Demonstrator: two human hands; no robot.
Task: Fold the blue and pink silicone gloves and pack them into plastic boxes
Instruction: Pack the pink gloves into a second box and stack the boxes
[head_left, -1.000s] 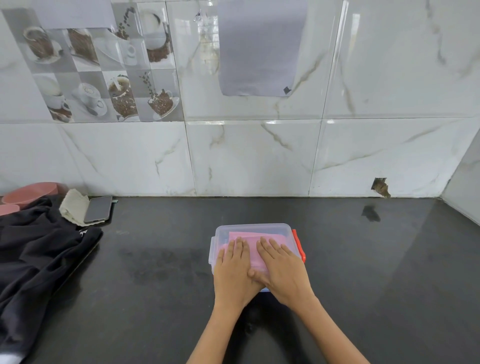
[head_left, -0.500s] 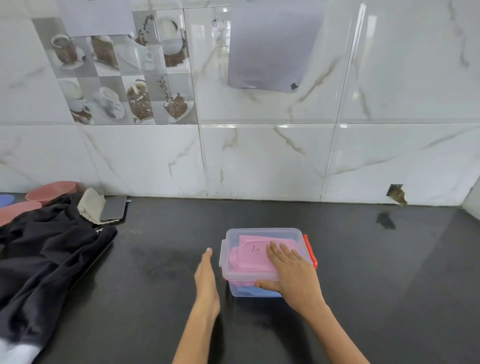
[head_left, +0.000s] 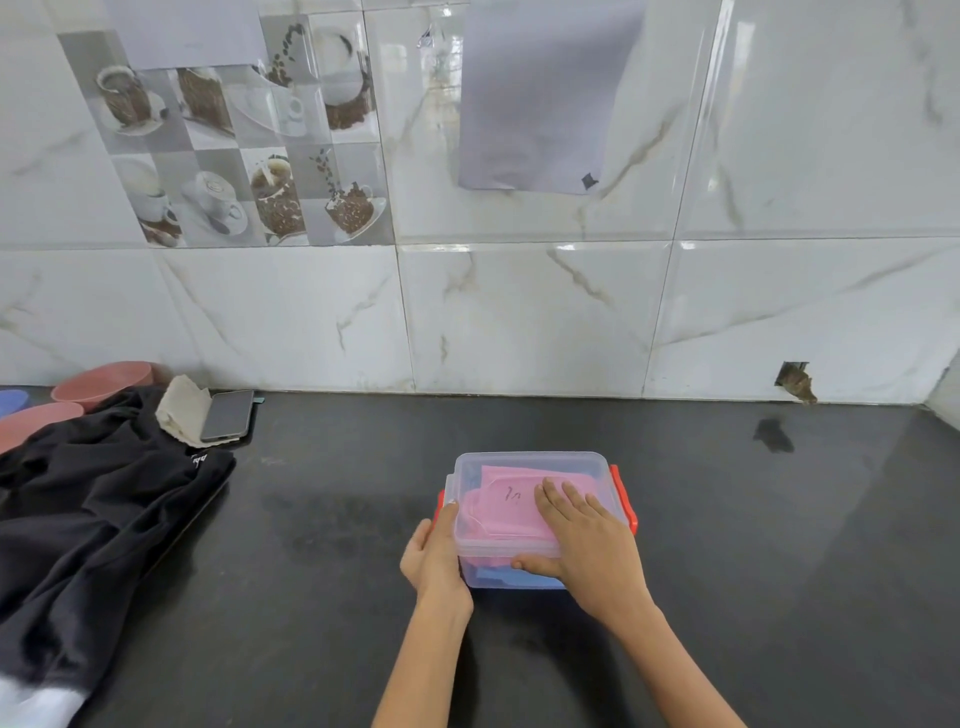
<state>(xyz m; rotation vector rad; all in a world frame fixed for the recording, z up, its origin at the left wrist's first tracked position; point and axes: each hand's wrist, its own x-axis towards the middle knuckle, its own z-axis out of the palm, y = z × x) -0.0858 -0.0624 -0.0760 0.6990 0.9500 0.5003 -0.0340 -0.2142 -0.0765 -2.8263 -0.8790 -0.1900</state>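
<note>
A clear plastic box (head_left: 519, 460) with its lid on and red side latches (head_left: 625, 500) stands on the black countertop (head_left: 753, 545). Through the lid I see a folded pink glove (head_left: 506, 501), and a blue glove (head_left: 496, 574) shows through the front wall beneath it. My left hand (head_left: 434, 558) cups the box's left side, thumb up against the left red latch. My right hand (head_left: 587, 535) lies flat on the lid's right half, its thumb pressed on the front wall.
A black garment (head_left: 93, 519) covers the counter's left part. Behind it lie a phone (head_left: 227, 415), a pale cloth (head_left: 182, 408), pink bowls (head_left: 104, 376) and a blue bowl (head_left: 10, 400). The tiled wall (head_left: 519, 322) closes the back.
My left hand lifted off the lid, swung out to the left, then came back against the box's left side at the latch. My right hand stayed on the lid.
</note>
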